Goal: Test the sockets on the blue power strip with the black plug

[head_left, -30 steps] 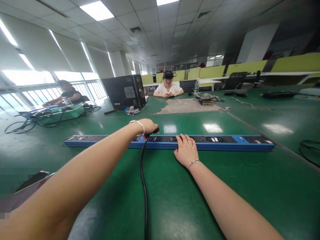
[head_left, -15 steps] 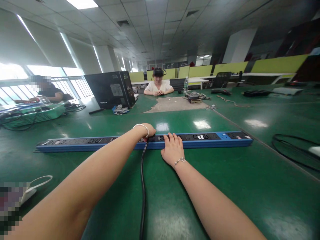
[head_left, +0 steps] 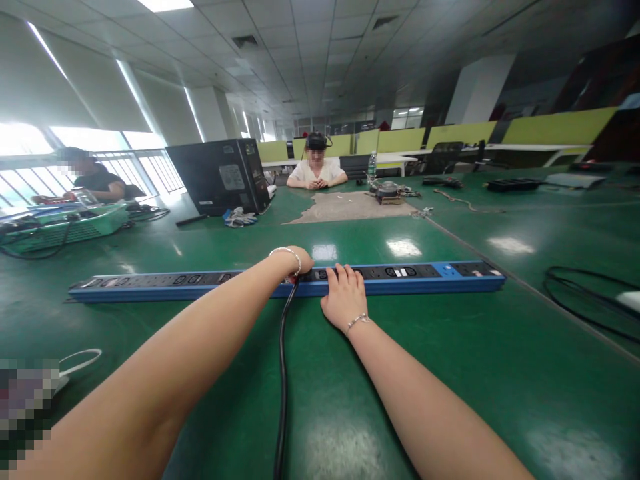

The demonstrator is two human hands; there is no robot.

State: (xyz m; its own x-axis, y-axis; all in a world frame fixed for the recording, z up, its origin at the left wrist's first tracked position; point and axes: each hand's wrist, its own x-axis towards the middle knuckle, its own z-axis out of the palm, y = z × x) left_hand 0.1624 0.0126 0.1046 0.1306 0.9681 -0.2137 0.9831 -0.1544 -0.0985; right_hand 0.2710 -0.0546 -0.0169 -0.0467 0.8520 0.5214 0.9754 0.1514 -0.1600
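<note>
A long blue power strip (head_left: 425, 285) with rows of black sockets lies across the green table in front of me. My left hand (head_left: 300, 259) is closed at its middle, where a black power cord (head_left: 283, 373) runs up into it. The cord's plug is hidden by the fingers, and I cannot tell how far it sits in a socket. Just to the right, my right hand (head_left: 346, 293) rests on the strip. Its fingers are spread over the sockets, with the thumb by the front side. The cord trails down toward me between my forearms.
A black computer case (head_left: 215, 177) stands at the back left beside a glove (head_left: 240, 217) and a green basket (head_left: 95, 225). Black cables (head_left: 575, 293) lie at the right. One person (head_left: 316, 167) sits opposite, another (head_left: 93, 177) far left. Cardboard (head_left: 350, 208) covers the table's back.
Very little differs. The left end of the power strip shows slightly farther left and higher, along with a small shift of the view. Both hands keep their places on the strip.
</note>
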